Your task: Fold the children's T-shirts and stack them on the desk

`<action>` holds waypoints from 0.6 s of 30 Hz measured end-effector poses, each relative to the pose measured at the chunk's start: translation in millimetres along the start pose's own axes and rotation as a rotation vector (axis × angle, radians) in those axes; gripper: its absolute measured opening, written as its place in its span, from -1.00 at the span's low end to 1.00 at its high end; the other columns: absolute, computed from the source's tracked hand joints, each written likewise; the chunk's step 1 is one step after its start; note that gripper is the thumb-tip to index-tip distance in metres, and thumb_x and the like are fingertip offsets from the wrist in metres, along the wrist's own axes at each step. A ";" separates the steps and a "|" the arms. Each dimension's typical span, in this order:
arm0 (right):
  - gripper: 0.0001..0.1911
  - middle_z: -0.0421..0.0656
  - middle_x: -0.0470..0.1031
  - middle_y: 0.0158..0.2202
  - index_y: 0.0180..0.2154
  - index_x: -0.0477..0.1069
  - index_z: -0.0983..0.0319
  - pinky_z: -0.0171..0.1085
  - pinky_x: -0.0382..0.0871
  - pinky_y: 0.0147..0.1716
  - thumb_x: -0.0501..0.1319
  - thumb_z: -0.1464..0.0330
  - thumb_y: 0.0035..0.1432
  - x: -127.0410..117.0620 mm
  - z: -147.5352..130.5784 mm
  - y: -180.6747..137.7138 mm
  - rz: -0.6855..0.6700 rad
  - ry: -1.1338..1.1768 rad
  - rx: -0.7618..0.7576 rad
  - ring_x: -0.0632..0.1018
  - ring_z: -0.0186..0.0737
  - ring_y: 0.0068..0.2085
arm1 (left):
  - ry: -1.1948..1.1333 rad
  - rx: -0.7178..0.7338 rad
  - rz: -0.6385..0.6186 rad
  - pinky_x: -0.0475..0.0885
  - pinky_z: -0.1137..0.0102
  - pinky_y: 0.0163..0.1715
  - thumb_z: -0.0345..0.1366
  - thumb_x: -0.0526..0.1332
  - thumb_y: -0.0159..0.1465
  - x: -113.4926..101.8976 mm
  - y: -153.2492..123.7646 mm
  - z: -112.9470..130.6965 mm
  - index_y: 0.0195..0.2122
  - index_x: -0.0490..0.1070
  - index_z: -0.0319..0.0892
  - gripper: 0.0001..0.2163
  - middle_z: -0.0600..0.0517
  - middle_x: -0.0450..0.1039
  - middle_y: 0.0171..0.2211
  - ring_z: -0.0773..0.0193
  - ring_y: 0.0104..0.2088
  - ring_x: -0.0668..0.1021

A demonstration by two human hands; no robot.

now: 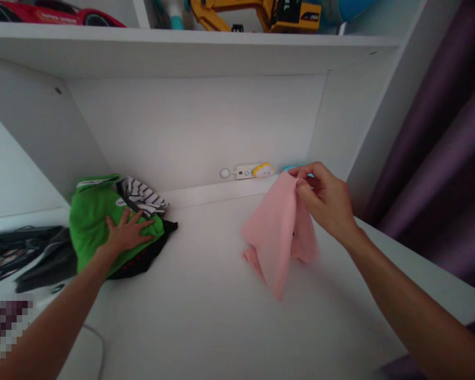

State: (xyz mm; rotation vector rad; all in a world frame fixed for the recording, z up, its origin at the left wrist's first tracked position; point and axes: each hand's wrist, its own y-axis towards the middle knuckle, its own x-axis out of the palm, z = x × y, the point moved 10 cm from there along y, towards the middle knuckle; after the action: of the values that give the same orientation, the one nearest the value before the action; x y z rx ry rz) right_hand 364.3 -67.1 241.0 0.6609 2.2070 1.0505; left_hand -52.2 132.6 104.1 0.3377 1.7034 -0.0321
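Note:
My right hand [325, 198] pinches a pink cloth garment [277, 227] by its upper edge. The garment hangs in loose folds over the white desk, and its exact kind does not show. Over on the left, my left hand [129, 232] lies with spread fingers on a pile of clothes. On top of that pile is a bright green garment [91, 216]. A black-and-white striped cloth [144, 196] sticks out behind it, and a black garment [150, 256] shows beneath.
A dark grey bag or cloth [49, 264] lies left of the pile. Against the back panel are a white power strip [245, 172] and a yellow-and-white cloud-shaped item [264, 170]. Overhead, a shelf [206, 53] holds a red toy car [63, 15] and a yellow toy excavator [261, 13]. Purple curtains [431, 174] hang at right.

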 end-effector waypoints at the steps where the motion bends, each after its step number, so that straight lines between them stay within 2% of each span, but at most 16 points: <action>1: -0.95 -0.17 0.46 -0.27 -0.42 0.23 0.16 -0.26 0.37 -0.37 0.03 0.43 0.02 -1.7 -0.4 -0.2 0.001 0.003 0.000 0.50 -0.21 -0.25 | 0.026 -0.012 -0.043 -0.30 -0.30 -0.11 -0.07 0.21 0.05 5.7 4.2 -1.8 -0.06 0.36 -0.05 -0.58 -0.11 0.11 0.14 -0.29 0.16 -0.11; 3: -0.94 -0.17 0.45 -0.28 -0.42 0.22 0.17 -0.27 0.37 -0.36 0.02 0.43 0.02 -3.1 -4.2 2.5 0.002 0.015 -0.020 0.49 -0.22 -0.25 | 0.066 0.000 -0.071 -0.38 -0.31 -0.13 -0.15 0.27 -0.01 4.2 10.7 12.2 -0.05 0.36 -0.11 -0.54 -0.17 0.07 0.16 -0.30 0.16 -0.16; 5: -0.93 -0.17 0.44 -0.28 -0.41 0.22 0.17 -0.27 0.36 -0.35 0.01 0.44 0.03 0.5 -11.9 10.2 0.002 0.036 -0.068 0.48 -0.24 -0.24 | 0.000 0.085 -0.050 -0.39 -0.28 -0.10 -0.16 0.28 -0.03 -8.9 10.0 51.6 -0.01 0.32 -0.15 -0.47 -0.22 0.01 0.18 -0.26 0.18 -0.17; 6: -0.93 -0.17 0.43 -0.27 -0.40 0.22 0.16 -0.27 0.36 -0.34 0.01 0.44 0.04 4.0 -16.2 16.1 0.009 0.046 -0.095 0.48 -0.24 -0.23 | -0.107 0.157 -0.048 -0.33 -0.24 -0.04 -0.13 0.25 0.00 -16.8 4.9 79.3 0.04 0.26 -0.16 -0.44 -0.23 -0.02 0.19 -0.21 0.19 -0.13; 8: -0.92 -0.17 0.41 -0.26 -0.37 0.21 0.15 -0.27 0.36 -0.32 -0.01 0.42 0.07 13.2 -24.1 32.3 0.045 0.056 -0.136 0.46 -0.25 -0.20 | -0.452 0.317 -0.098 -0.07 -0.05 0.06 -0.07 0.16 0.09 -31.9 -16.3 141.6 0.15 0.09 -0.17 -0.39 -0.21 -0.03 0.19 -0.07 0.18 0.02; 10: -0.92 -0.17 0.39 -0.26 -0.32 0.19 0.13 -0.27 0.37 -0.32 -0.04 0.40 0.13 23.6 -31.8 52.5 0.106 0.047 -0.166 0.45 -0.25 -0.18 | -0.827 0.483 -0.199 0.17 0.16 0.02 -0.05 0.11 0.13 -45.4 -48.7 205.1 0.20 -0.06 -0.11 -0.36 -0.13 0.01 0.19 0.09 0.13 0.19; 12: -0.91 -0.18 0.36 -0.27 -0.29 0.17 0.12 -0.27 0.36 -0.31 -0.07 0.36 0.17 34.1 -43.2 73.4 0.156 0.026 -0.220 0.43 -0.25 -0.16 | -1.045 0.574 -0.222 0.27 0.22 -0.05 -0.05 0.23 0.03 -56.5 -77.7 251.5 0.17 0.02 -0.09 -0.30 -0.12 0.16 0.11 0.09 0.05 0.31; 13: -0.90 -0.19 0.34 -0.28 -0.28 0.16 0.13 -0.26 0.36 -0.31 -0.09 0.35 0.19 37.6 -50.1 82.8 0.178 0.016 -0.256 0.43 -0.25 -0.16 | -1.114 0.556 -0.198 0.30 0.23 -0.07 -0.06 0.26 -0.01 -58.9 -85.7 263.7 0.13 0.09 -0.10 -0.32 -0.12 0.25 0.06 0.09 0.00 0.36; 15: -0.89 -0.20 0.30 -0.30 -0.29 0.14 0.14 -0.25 0.35 -0.29 -0.12 0.36 0.21 38.3 -62.7 98.1 0.213 0.001 -0.321 0.43 -0.26 -0.17 | -1.241 0.457 -0.128 0.34 0.24 -0.13 -0.05 0.24 0.01 -59.2 -90.3 267.9 -0.01 0.26 -0.13 -0.48 -0.10 0.38 -0.07 0.11 -0.11 0.44; 17: -0.91 -0.21 0.29 -0.32 -0.33 0.12 0.16 -0.26 0.34 -0.27 -0.10 0.41 0.20 28.4 -69.0 108.1 0.250 -0.012 -0.345 0.43 -0.28 -0.19 | -1.369 0.320 -0.079 0.38 0.26 -0.20 -0.01 0.11 0.11 -57.0 -83.5 248.4 -0.17 0.34 -0.16 -0.63 -0.07 0.45 -0.21 0.16 -0.20 0.49; 18: -0.91 -0.21 0.29 -0.34 -0.36 0.11 0.16 -0.26 0.33 -0.27 -0.08 0.44 0.18 20.7 -68.9 111.4 0.262 -0.021 -0.334 0.43 -0.28 -0.21 | -1.422 0.251 -0.048 0.39 0.27 -0.22 0.01 0.06 0.14 -58.1 -77.8 231.4 -0.23 0.35 -0.17 -0.64 -0.06 0.47 -0.28 0.18 -0.25 0.50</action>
State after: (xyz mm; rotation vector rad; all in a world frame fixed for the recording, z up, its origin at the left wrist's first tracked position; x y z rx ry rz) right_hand 321.6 -25.9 359.6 0.8148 1.8966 1.4955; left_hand 159.1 -2.9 109.0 0.3248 0.2900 -0.4217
